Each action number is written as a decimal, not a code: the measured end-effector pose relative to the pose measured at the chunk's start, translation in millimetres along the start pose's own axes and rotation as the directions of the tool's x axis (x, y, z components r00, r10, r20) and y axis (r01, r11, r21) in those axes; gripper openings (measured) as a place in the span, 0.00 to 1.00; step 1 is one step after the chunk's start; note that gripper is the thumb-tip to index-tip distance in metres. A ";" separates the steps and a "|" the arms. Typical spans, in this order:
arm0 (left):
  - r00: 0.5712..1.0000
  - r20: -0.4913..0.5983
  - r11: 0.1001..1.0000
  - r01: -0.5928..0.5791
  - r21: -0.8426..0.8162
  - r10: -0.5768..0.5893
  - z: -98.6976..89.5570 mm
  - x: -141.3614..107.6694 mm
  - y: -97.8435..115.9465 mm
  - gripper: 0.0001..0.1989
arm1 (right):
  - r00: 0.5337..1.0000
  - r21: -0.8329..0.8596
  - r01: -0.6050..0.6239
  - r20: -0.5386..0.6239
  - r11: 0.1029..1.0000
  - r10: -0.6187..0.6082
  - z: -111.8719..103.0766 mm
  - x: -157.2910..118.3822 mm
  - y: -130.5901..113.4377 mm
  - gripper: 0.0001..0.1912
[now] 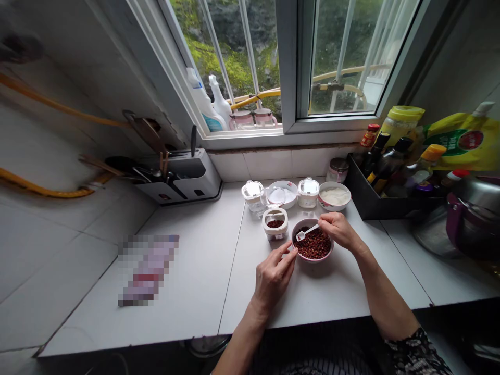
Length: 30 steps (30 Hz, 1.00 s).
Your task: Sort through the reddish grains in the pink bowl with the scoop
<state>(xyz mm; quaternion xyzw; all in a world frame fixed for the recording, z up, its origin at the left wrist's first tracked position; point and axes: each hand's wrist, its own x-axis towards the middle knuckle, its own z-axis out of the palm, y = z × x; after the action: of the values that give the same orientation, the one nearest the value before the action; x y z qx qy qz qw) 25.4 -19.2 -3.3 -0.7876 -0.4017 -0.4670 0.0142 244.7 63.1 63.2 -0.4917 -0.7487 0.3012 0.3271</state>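
Over the bowl (312, 260) of reddish dried bits (315, 247), the right hand (340, 229) pinches a white spoon (310, 230) (scooping, seemingly), the left hand (274, 273) loosely touches the bowl's left side, and the next move probably needs a level lift.

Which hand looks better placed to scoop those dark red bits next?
Probably the right: the right hand holds the small white spoon, its tip over the bowl of dark red bits. The left hand is at the bowl's left rim, seemingly better placed for steadying it.
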 end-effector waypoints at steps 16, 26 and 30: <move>1.000 0.002 1.000 0.008 -0.011 -0.008 1.6 0.0 0.9 0.13 | 0.956 0.060 0.088 -0.286 0.994 -0.068 26.6 6.0 -23.8 0.18; 1.000 0.006 1.000 0.010 -0.003 -0.010 0.3 0.3 0.8 0.14 | 0.847 -0.343 0.387 -0.234 0.856 -0.477 32.5 0.6 -30.5 0.13; 1.000 0.007 1.000 0.009 -0.014 -0.008 -0.3 0.6 0.8 0.15 | 0.908 -0.219 0.240 -0.295 0.946 -0.299 11.8 -0.6 -17.1 0.16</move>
<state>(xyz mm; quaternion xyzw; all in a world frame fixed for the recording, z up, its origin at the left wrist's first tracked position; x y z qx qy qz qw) 25.9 -19.5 -2.4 -0.7875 -0.4018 -0.4673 0.0054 226.3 55.3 69.2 -0.4531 -0.7694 0.1002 0.4389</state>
